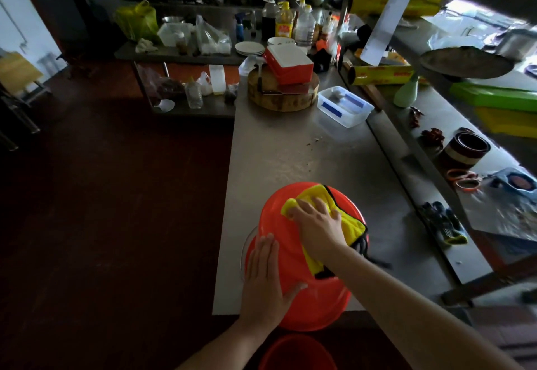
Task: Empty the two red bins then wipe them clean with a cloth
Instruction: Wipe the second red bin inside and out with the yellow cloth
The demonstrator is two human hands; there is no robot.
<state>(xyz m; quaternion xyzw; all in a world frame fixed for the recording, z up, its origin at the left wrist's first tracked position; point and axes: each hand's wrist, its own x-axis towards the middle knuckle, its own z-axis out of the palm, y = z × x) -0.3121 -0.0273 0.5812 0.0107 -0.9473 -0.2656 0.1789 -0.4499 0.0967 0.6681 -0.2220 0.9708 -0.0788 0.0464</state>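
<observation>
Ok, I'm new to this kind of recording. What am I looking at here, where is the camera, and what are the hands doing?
There is no robot. A person wears one wide-angle camera on the head, looking down at their own two bare hands, which is why the edges look bent. A red bin sits at the near edge of a steel counter and seems tipped over, bottom toward the camera. The left hand lies flat on its side and steadies it. The right hand presses a yellow cloth onto the bottom. A second red bin shows below, off the counter. Farther back on the counter are a round chopping block and a clear plastic box.
</observation>
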